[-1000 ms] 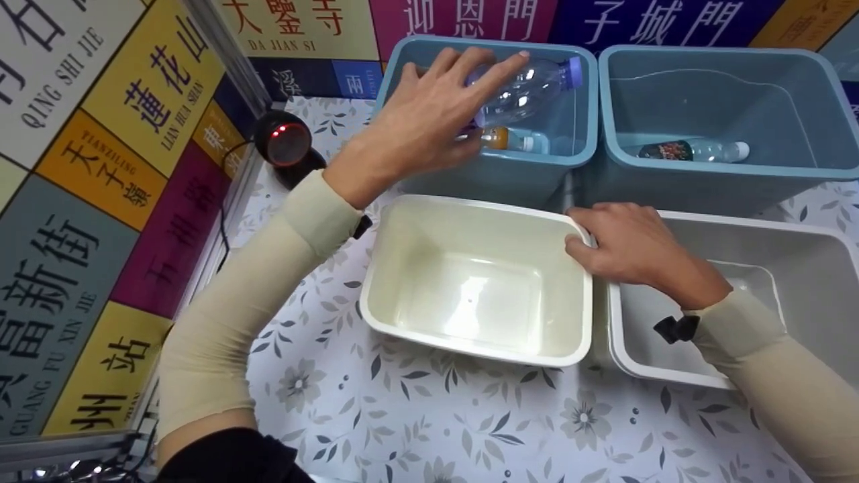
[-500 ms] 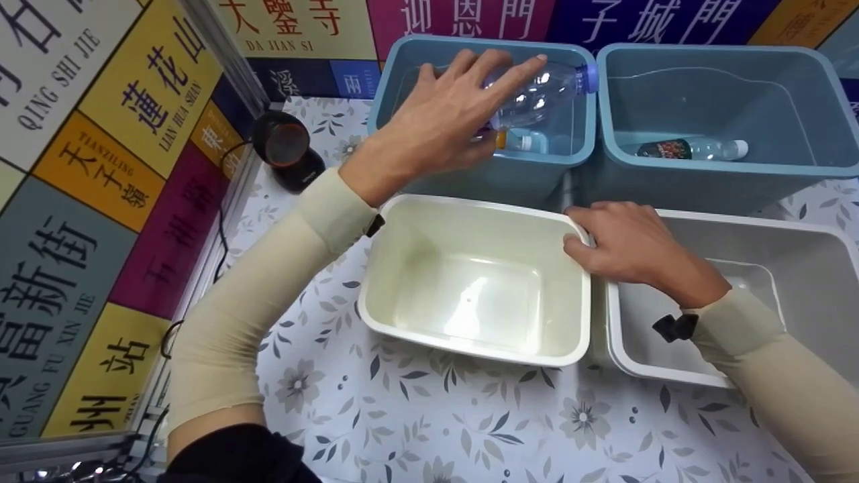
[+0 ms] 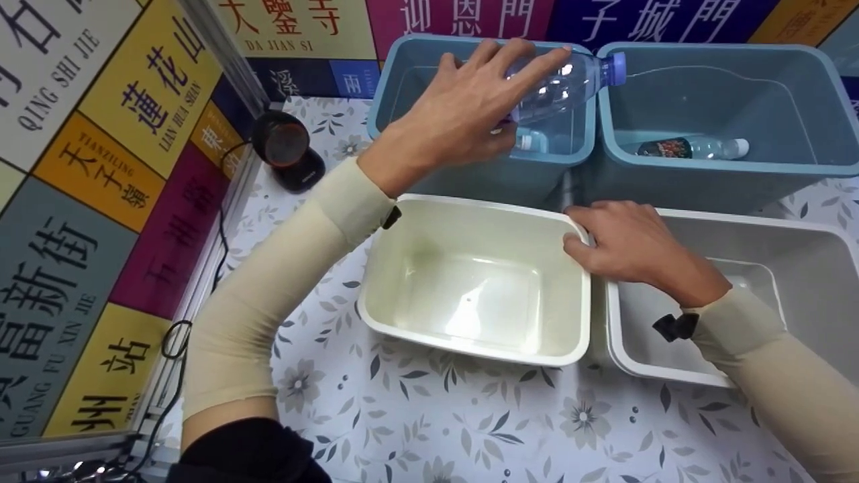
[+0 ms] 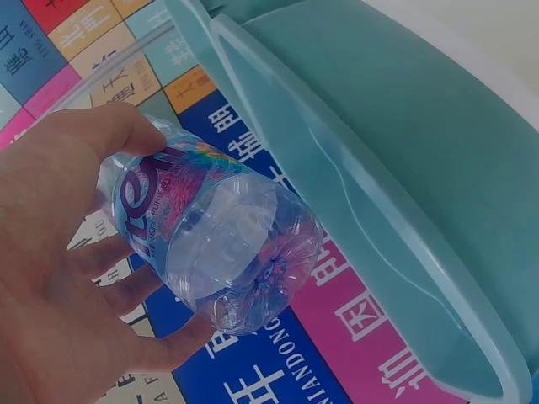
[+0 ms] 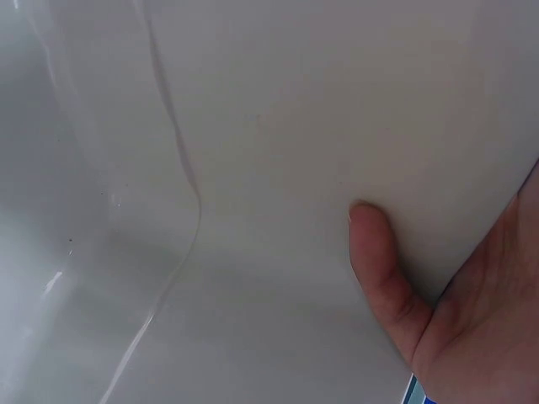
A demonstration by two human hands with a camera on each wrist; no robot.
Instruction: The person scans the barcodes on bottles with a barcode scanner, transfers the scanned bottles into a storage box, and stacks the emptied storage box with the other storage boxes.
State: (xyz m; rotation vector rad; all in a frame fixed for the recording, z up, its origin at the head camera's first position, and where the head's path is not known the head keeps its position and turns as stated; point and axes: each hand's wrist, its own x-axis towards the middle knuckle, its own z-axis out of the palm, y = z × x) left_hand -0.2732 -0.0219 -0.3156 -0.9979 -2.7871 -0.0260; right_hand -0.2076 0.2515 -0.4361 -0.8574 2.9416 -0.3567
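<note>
My left hand point(image 3: 466, 111) grips a clear plastic bottle point(image 3: 567, 87) above the back left blue bin point(image 3: 483, 161). The bottle's purple cap points right, over the edge of the neighbouring bin. In the left wrist view, the bottle's point(image 4: 244, 252) base and its blue and purple label show, with the thumb and fingers around it. My right hand point(image 3: 621, 238) holds the top right corner of the cream bin point(image 3: 463, 295), thumb on the inside of the rim and fingers partly hidden. The right wrist view shows the thumb point(image 5: 379, 261) against the pale wall.
A second blue bin point(image 3: 725, 171) at the back right holds a small dark-labelled bottle point(image 3: 681, 149). Another small bottle point(image 3: 525, 142) lies in the left blue bin. A light grey bin point(image 3: 671, 372) stands at right. A black scanner-like device point(image 3: 288, 151) is on the left.
My left hand has moved right with the clear bottle, whose cap now reaches past the shared edge of the blue bins. The red light on the black device went off. The right hand stays put.
</note>
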